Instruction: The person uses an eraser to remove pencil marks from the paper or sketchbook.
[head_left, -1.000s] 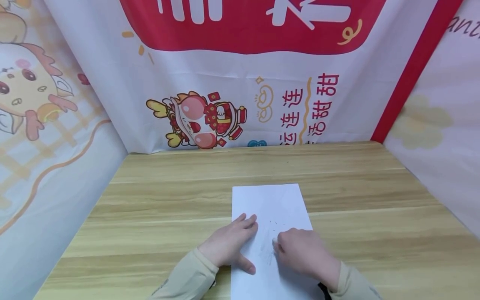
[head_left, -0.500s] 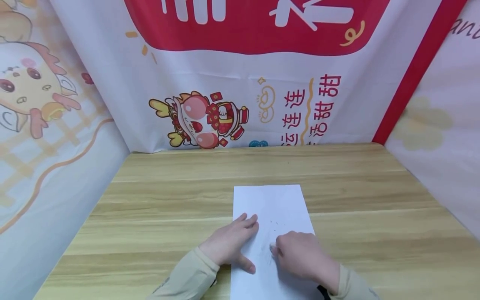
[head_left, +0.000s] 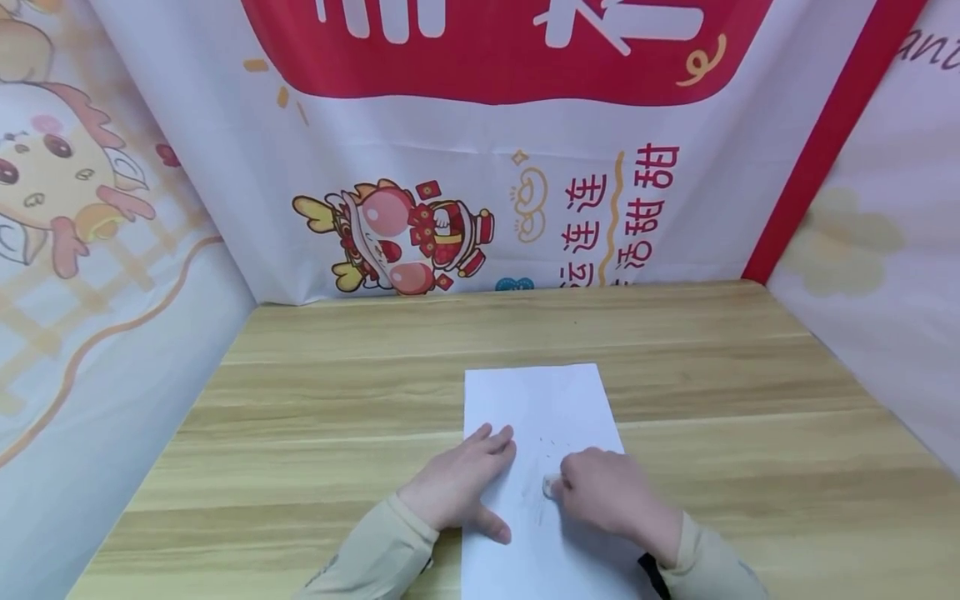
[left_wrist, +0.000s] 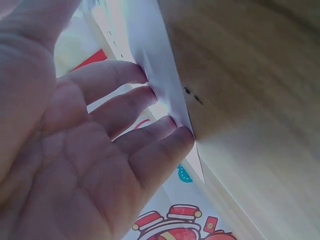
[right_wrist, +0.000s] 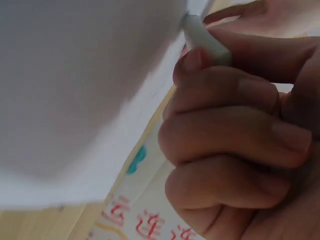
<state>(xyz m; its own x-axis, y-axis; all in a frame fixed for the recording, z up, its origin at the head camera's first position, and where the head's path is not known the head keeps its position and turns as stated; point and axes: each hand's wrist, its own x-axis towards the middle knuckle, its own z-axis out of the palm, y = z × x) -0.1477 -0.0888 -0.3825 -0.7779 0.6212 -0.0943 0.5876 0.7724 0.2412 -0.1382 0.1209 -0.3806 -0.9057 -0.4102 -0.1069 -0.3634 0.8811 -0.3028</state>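
A white sheet of paper [head_left: 532, 396] lies on the table, with faint grey smudges and several dark crumbs near its middle. My left hand [head_left: 459, 485] rests spread on the paper's left side, thumb apart; in the left wrist view its fingertips [left_wrist: 182, 136] touch the sheet. Between thumb and forefinger of my right hand [head_left: 618, 497] is pinched a small white eraser [head_left: 551, 486], pressed to the paper beside the smudges. In the right wrist view the eraser [right_wrist: 207, 42] shows a dirty grey tip, and the other fingers curl into the palm.
The wood-grain table [head_left: 322, 417] extends around the paper on both sides. A printed white and red cloth [head_left: 450, 142] hangs behind its far edge. More patterned cloth stands at the left and right.
My right hand has rubbed the eraser a short way toward me and then away again over the smudges. The left hand and the paper stay in place.
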